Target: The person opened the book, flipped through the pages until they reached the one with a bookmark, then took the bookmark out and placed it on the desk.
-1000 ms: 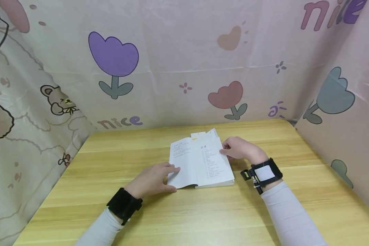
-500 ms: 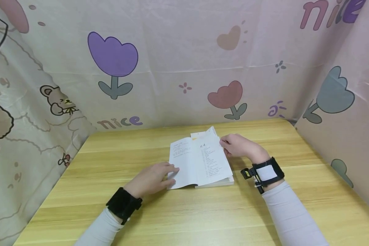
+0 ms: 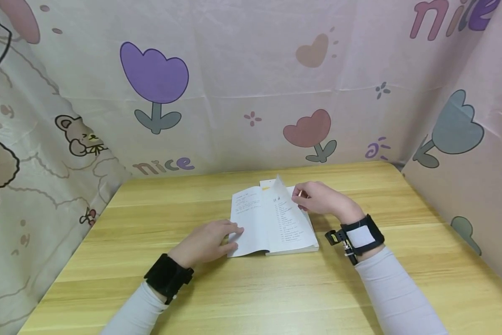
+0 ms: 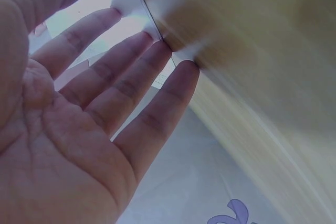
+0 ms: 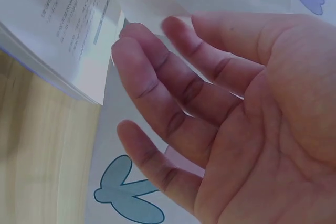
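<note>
pinching page [image 3: 285, 214], right hand [image 3: 323, 199], open book [image 3: 251, 228]

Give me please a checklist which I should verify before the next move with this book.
1. Book open on the table: ok.
2. Left hand at the outer edge of the left page: ok.
3. Right hand pinching the right page near its upper outer edge: ok.
4. Right page lying flat: not ok, its upper part is lifted and bent.
5. Only one sheet pinched: cannot tell.

Left hand [image 3: 202, 242] straight-fingered — right hand [image 3: 323, 199] mid-pinch
</note>
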Available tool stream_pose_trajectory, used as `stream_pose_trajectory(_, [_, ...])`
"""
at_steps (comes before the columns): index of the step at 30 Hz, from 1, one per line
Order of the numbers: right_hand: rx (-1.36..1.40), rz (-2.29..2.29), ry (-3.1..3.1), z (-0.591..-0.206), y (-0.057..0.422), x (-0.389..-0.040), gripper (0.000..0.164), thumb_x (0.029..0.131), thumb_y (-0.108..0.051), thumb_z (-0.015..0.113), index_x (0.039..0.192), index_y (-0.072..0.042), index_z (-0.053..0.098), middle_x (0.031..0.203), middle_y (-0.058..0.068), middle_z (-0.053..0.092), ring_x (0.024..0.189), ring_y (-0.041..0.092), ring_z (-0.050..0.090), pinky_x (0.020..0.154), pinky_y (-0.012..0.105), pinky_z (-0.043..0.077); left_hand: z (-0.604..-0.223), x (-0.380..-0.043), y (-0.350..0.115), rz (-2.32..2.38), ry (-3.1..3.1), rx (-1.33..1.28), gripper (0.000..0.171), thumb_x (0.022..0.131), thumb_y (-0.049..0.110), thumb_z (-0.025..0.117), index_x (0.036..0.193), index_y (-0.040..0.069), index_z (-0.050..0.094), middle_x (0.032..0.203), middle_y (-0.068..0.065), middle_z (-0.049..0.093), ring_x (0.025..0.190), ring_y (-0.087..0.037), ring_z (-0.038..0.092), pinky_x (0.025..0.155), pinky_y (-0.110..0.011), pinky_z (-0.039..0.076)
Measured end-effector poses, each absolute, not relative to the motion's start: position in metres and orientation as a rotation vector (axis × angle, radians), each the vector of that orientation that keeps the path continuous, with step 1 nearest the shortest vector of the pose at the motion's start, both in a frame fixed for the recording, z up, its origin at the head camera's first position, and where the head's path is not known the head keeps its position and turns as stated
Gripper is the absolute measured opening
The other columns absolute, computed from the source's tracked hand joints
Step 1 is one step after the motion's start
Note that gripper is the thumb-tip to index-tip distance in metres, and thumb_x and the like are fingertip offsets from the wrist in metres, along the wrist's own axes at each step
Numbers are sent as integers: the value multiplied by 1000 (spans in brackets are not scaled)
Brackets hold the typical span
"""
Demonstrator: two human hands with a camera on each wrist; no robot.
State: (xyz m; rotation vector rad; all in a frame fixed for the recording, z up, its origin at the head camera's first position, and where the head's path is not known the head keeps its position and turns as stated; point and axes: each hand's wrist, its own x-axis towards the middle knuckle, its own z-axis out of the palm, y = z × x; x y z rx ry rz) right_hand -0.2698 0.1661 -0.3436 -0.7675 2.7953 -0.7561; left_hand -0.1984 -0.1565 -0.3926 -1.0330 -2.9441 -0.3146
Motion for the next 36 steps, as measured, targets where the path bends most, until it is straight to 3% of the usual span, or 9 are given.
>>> stream_pose_trajectory(19, [-878,-779,2752,-352,152,-269,9,97,-21,58,94,-13,56,88,1,58,70,16,53,56,28,42,-393,-201,-156,-393,-2965,-1014,37,90,31,65,124,15,65,121,1,62,108,-14,54,93,-35,45])
stream_pose_trajectory(36, [-920,-802,2738,-352,141,-264,13,99,-24,55,108,-15,56,101,3,63,87,14,59,73,30,50,-390,-200,-157,-412,-2964,-1016,37,91,30,65,125,16,66,123,0,60,112,-15,53,96,-36,43])
